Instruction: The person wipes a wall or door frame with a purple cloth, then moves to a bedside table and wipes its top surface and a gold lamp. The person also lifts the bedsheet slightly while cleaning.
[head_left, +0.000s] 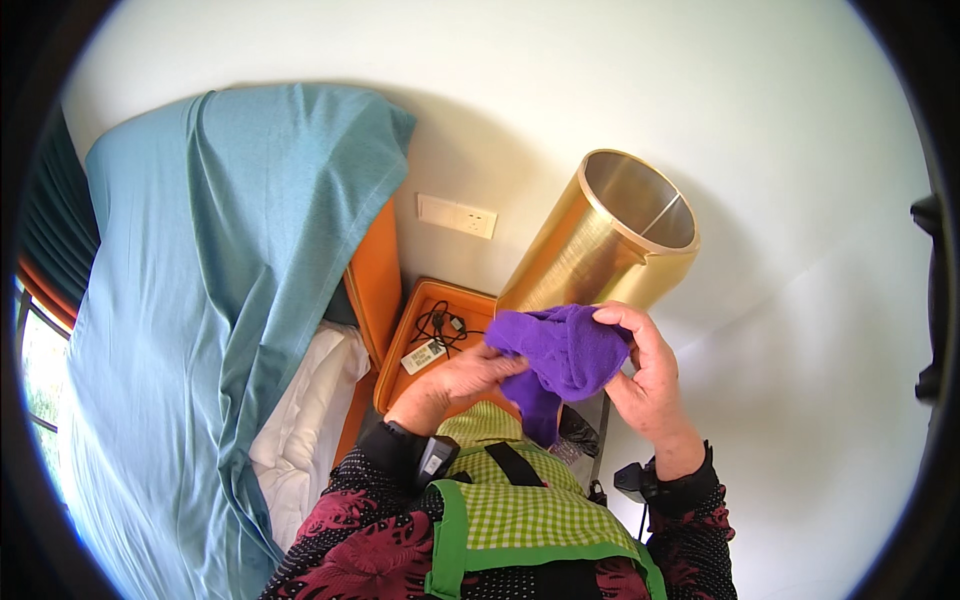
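Observation:
A bunched purple cloth (562, 352) is held up in front of my chest between both hands. My left hand (480, 375) has its fingers at the cloth's left side, partly tucked under it. On the other side my right hand (646, 367) pinches the cloth between thumb and fingers. One end of the cloth hangs down over my green checked apron (547, 517). Behind the cloth stands a tall gold cylindrical lampshade (577, 240), its lower part hidden. An orange bedside tabletop with a raised rim (429, 288) lies beyond my left hand.
A black cable (442, 326) and a white card bearing writing (423, 357) lie on the orange top. A wall socket panel (456, 215) is above. At left, a blue sheet (247, 225) drapes over the orange headboard (379, 270) and white bedding (307, 420). A wall (795, 375) rises at right.

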